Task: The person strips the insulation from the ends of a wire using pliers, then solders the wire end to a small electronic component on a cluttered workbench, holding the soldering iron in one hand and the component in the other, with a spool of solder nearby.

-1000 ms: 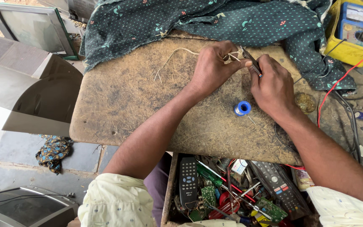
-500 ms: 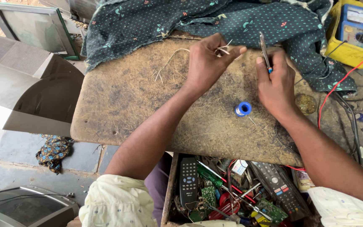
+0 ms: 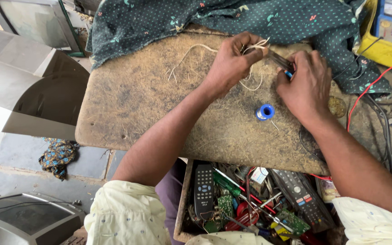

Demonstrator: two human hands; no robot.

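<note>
While the left hand [image 3: 230, 61] pinches a bundle of pale wires [image 3: 256, 46] above the worn table [image 3: 132, 100], the right hand [image 3: 307, 86] grips a thin metal tool [image 3: 278, 59] touching them. A blue solder spool [image 3: 265, 111] stands just beside the right hand.

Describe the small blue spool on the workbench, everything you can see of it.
The blue spool is a small round reel, plastic by the look, with a pale core showing at its centre. It lies on the worn brown bench top, just below and left of the right hand. Neither hand touches it. A thin wire end trails from it to the lower right.
</note>
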